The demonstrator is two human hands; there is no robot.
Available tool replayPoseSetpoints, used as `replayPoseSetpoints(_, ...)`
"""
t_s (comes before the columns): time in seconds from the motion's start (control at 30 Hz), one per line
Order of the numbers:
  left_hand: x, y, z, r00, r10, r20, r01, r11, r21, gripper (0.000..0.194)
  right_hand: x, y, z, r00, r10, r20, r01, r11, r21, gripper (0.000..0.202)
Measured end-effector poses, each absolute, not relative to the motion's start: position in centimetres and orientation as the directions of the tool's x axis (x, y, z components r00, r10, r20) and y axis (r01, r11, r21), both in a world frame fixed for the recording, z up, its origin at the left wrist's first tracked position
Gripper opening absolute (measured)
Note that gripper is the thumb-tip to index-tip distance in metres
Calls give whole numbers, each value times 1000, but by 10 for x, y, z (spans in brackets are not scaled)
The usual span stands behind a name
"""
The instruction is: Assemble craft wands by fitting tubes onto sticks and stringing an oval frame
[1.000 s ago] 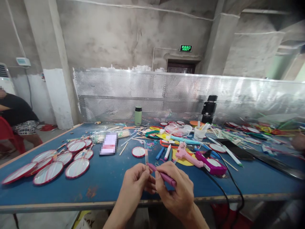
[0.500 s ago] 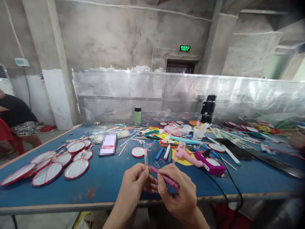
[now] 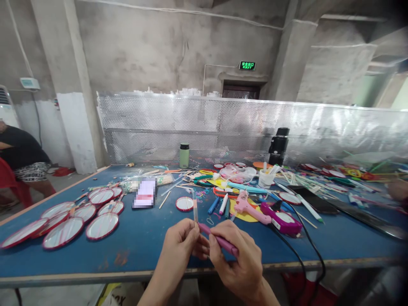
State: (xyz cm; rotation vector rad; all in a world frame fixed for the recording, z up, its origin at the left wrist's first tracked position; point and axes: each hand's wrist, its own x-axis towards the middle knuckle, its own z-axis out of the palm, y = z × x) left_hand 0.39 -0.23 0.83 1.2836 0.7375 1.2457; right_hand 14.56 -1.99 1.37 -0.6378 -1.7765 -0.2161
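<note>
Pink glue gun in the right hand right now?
No, the right hand holds a purple pen, while the pink glue gun lies farther back, touched by neither hand.

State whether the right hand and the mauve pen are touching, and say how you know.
Touching. The head view shows it: the right hand is closed around the mauve pen, with no gap between them.

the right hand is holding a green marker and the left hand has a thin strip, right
The colour is wrong: the head view shows a pinkish-purple marker in the right hand. The left hand does hold a thin strip.
</note>
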Motion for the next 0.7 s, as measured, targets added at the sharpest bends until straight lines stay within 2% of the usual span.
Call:
replayPoseSetpoints(0.17, 4, -3, 10, 229, 949, 218, -258, -157, 953, 29, 143, -22, 15, -218, 299, 929, 527, 837, -146, 16)
replayPoseSetpoints(0.7, 4, -1, 5, 242, 947, 212, -253, -149, 956, 30, 148, -21, 14, -187, 318, 930, 533, 828, -176, 15)
